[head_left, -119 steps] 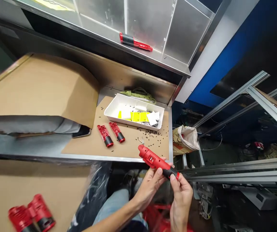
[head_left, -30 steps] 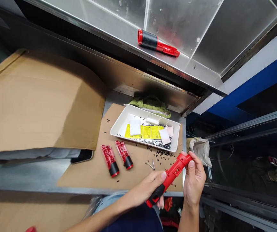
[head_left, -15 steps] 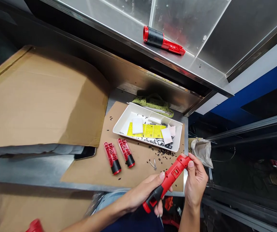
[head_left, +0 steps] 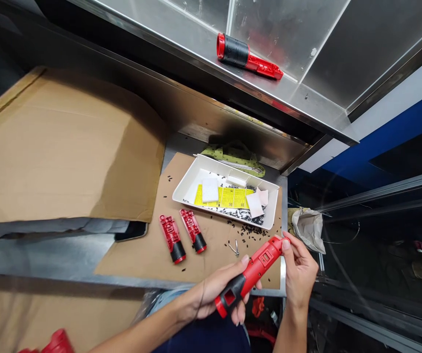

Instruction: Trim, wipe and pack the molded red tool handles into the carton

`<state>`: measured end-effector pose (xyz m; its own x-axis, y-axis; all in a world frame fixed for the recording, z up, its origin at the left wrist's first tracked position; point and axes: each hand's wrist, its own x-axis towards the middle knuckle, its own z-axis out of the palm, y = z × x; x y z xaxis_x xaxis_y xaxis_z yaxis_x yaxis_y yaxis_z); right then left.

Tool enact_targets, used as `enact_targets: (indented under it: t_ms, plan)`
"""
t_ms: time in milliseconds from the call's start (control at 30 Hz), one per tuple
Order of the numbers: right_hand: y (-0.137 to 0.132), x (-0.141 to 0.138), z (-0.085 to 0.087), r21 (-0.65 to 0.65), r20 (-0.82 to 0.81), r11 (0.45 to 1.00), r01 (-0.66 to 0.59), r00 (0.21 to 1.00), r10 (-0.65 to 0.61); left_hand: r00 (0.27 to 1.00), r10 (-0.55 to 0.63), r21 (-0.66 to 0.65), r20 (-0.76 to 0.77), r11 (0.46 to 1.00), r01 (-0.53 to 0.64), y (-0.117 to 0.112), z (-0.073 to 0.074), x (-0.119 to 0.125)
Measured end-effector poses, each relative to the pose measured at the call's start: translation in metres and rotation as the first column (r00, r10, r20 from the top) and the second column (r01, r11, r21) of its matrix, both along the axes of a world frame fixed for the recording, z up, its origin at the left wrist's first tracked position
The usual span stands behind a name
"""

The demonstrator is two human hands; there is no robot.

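A red and black plastic tool housing [head_left: 257, 268] lies slantwise across my hands, near the front edge of the bench. My left hand [head_left: 229, 289] is wrapped round its black lower part, thumb on top and fingers underneath. At the red upper end, my right hand [head_left: 299, 264] pinches the tip between thumb and fingers. Two similar red and black housing halves, one [head_left: 173, 239] left of the other [head_left: 193, 231], rest on the cardboard sheet with their inner ribs showing. Small silver tweezers or a clip [head_left: 235, 248] lie just beyond the held housing.
A white tray [head_left: 181, 196] holds small black pieces, foam pads and a yellow label sheet; more black pieces [head_left: 252, 231] are scattered beside it. A big cardboard box [head_left: 67, 147] stands at left. Another red and black housing [head_left: 249, 58] sits on the metal shelf [head_left: 152, 29].
The housing has turned a little about its length in my hands, showing its dark side opening more. My right hand stays at its tip. The view has shifted slightly.
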<state>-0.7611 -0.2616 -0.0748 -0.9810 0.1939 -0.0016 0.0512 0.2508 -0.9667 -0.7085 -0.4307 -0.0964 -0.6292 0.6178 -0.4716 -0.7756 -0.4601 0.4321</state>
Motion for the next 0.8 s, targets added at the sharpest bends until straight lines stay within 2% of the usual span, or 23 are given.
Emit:
enact_targets:
  t_ms: [167,367,633,733,800]
  plan:
    - [0.005,-0.001,-0.006,0.123,-0.01,0.992,-0.02,1.0,0.022,0.997,-0.009,0.059,0.082,0.998,0.005,0.001,-0.011,-0.001]
    - [0.003,0.006,-0.013,0.229,-0.059,0.956,-0.184,0.978,0.202,0.995,0.025,0.11,0.102,0.993,-0.036,0.001,-0.013,-0.002]
    - [0.013,0.004,-0.02,0.17,-0.078,0.978,-0.123,0.987,0.137,0.992,-0.029,0.157,0.124,0.988,0.01,0.001,-0.02,-0.002]
    - [0.01,0.003,-0.017,0.142,-0.049,0.987,-0.077,0.995,0.084,0.994,-0.026,0.163,0.104,0.987,0.008,0.001,-0.017,-0.003]
    - [0.008,0.001,-0.017,0.097,-0.027,0.995,-0.028,0.999,0.031,0.998,0.018,0.133,0.052,0.991,-0.025,0.0,-0.012,-0.004]
